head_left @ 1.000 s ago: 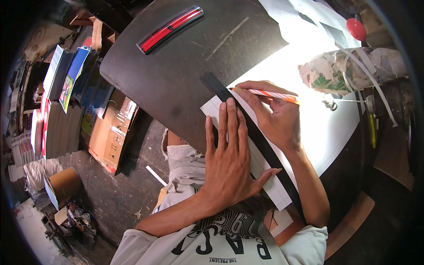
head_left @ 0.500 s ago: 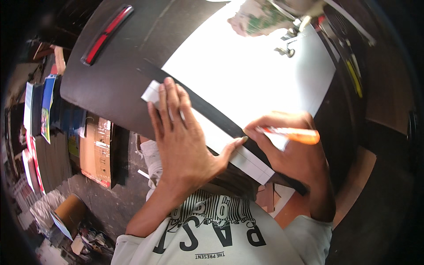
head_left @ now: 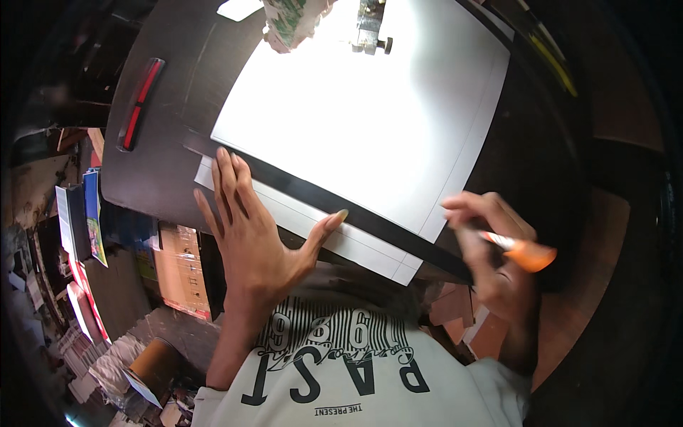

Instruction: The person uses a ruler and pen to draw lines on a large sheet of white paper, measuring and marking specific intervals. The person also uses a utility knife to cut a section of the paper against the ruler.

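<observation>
A large white sheet of paper (head_left: 334,121) lies on a dark tabletop, with thin lines drawn along its right and near margins. Across its near part runs a long dark straightedge (head_left: 384,228), and a strip of the paper shows on its near side. My left hand (head_left: 249,242) presses flat on the straightedge and paper, fingers spread and thumb stretched to the right. Off the sheet's lower right corner, my right hand (head_left: 491,281) is raised and blurred, gripping an orange pen (head_left: 537,256). The pen's tip cannot be made out.
A red, dark-edged bar (head_left: 141,104) lies at the table's far left. A metal clamp-like fitting (head_left: 368,32) and a crumpled printed piece (head_left: 295,21) overhang the sheet's far side. Left of the table are a cardboard box (head_left: 181,274) and stacked books; a yellow strip (head_left: 553,64) is at far right.
My right hand with the pen has pulled away from the straightedge, to the right. My left hand keeps pressing on the straightedge. The whole view has shifted and turned.
</observation>
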### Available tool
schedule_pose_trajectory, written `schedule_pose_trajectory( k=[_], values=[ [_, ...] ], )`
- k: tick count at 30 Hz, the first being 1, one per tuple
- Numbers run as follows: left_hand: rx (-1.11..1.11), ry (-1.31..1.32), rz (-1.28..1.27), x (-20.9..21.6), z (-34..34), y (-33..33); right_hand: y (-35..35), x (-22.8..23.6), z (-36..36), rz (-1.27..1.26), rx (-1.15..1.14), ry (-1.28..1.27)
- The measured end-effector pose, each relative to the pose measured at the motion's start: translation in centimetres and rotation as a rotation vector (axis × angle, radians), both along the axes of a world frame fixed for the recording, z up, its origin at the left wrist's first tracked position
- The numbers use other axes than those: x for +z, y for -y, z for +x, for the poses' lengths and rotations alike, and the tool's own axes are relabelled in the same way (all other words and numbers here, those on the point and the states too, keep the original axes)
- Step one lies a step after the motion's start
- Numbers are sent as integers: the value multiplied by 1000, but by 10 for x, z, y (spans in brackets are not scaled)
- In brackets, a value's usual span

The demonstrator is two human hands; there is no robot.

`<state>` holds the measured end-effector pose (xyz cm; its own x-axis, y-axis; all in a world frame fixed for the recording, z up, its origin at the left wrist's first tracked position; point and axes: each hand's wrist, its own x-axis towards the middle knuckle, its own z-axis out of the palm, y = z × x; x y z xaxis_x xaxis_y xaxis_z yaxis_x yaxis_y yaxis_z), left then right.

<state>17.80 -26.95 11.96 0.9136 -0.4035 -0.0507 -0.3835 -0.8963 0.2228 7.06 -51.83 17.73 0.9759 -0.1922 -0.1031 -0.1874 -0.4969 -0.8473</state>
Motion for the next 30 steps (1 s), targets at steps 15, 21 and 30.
schedule_pose_trajectory(
  k=[15, 21, 30],
  values=[
    [55, 647, -247, -12, 208, -137, 52, -17, -123, -398, -217, 14],
    [-26, 233, -363, -22, 266, -171, 178, -24, -125, -616, -177, -54],
    [133, -465, -1575, -6, 125, -132, 305, -82, -6, -603, -257, 37]
  ],
)
